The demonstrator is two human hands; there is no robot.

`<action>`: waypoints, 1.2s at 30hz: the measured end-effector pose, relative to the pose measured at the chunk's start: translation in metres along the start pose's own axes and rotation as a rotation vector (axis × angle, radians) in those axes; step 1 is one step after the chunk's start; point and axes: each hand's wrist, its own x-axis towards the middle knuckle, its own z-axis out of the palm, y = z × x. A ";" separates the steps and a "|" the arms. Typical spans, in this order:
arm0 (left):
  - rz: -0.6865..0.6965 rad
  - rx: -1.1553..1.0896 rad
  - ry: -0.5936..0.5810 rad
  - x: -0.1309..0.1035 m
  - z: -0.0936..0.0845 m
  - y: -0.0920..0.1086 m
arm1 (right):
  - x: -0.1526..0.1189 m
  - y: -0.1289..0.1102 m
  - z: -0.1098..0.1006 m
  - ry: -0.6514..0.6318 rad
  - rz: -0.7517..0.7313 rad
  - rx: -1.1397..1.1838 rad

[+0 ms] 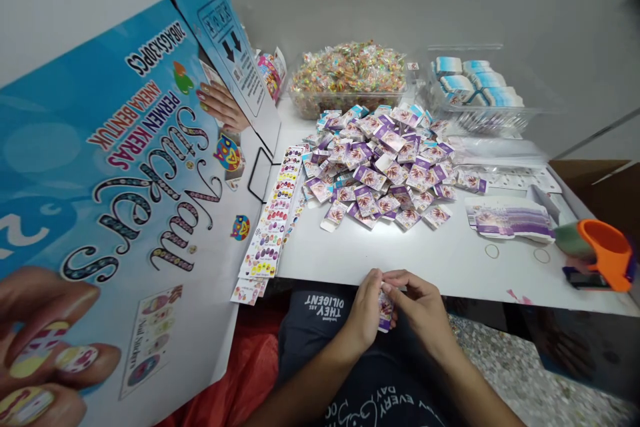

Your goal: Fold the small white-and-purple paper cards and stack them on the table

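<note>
A small purple-and-white printed box (385, 312) is held between my two hands, just off the table's front edge. My left hand (366, 310) wraps around its left side, with the fingers closed. From the right, my right hand (419, 303) pinches the upper end of the same box with thumb and fingers. The box's top is hidden behind the fingertips. Beyond my hands lies a heap of similar small boxes (370, 177) on the white table (325, 257).
Sticker strips (275, 227) lie left, beside a large Nail Stickers carton (150, 167). Behind the heap stand a tub of wrapped candies (350, 73) and a clear tray (500, 117) with blue-white stacks. At right are a flat purple carton stack (515, 221), rubber bands (492, 251) and an orange tape dispenser (603, 253).
</note>
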 end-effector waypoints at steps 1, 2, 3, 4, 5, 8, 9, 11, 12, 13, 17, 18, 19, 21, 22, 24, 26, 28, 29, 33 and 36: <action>0.013 0.019 0.008 0.000 0.000 0.001 | -0.001 0.000 0.000 0.005 -0.065 -0.052; 0.023 0.056 0.015 0.000 0.000 0.003 | -0.002 0.001 -0.001 0.008 -0.141 -0.116; 0.033 0.081 0.015 0.000 -0.001 0.005 | -0.003 0.001 -0.002 0.006 -0.217 -0.184; 0.047 0.082 0.013 0.000 -0.001 0.007 | -0.004 0.001 -0.002 -0.004 -0.283 -0.250; 0.062 0.071 0.015 0.000 -0.002 0.009 | -0.006 0.001 -0.002 -0.017 -0.337 -0.309; 0.107 0.049 0.033 -0.002 -0.003 0.013 | -0.010 0.003 -0.002 -0.057 -0.416 -0.427; 0.119 0.055 0.033 -0.002 -0.003 0.014 | -0.012 0.003 -0.002 -0.057 -0.424 -0.447; 0.132 0.076 0.028 -0.003 -0.003 0.015 | -0.012 0.002 -0.003 -0.056 -0.403 -0.473; 0.136 0.081 0.033 -0.003 -0.002 0.016 | -0.010 0.001 -0.004 -0.069 -0.372 -0.482; 0.144 0.078 0.040 -0.002 -0.002 0.016 | -0.007 -0.003 -0.006 -0.103 -0.329 -0.493; 0.208 0.027 0.051 0.008 -0.001 0.023 | 0.025 -0.035 -0.014 -0.234 -0.193 -0.454; 0.230 0.025 0.052 0.011 -0.001 0.025 | 0.038 -0.046 -0.015 -0.193 -0.211 -0.376; 0.255 0.029 0.060 0.014 -0.001 0.026 | 0.051 -0.059 -0.016 -0.124 -0.248 -0.270; 0.301 0.041 0.094 0.019 -0.001 0.028 | 0.077 -0.083 -0.017 0.007 -0.359 -0.042; 0.318 0.044 0.111 0.021 -0.002 0.028 | 0.088 -0.093 -0.017 0.024 -0.391 0.017; 0.341 0.043 0.138 0.023 -0.002 0.027 | 0.103 -0.107 -0.021 0.019 -0.405 -0.001; 0.351 0.042 0.143 0.024 -0.003 0.026 | 0.110 -0.111 -0.033 0.045 -0.399 -0.138; 0.348 0.040 0.138 0.025 -0.003 0.027 | 0.111 -0.106 -0.057 0.142 -0.420 -0.311; 0.338 0.042 0.130 0.025 -0.003 0.028 | 0.111 -0.102 -0.073 0.209 -0.435 -0.406; 0.308 0.076 0.103 0.025 -0.003 0.031 | 0.114 -0.084 -0.155 0.347 -0.420 -0.970; 0.327 0.115 0.094 0.024 -0.002 0.030 | 0.119 -0.073 -0.206 0.313 -0.330 -1.262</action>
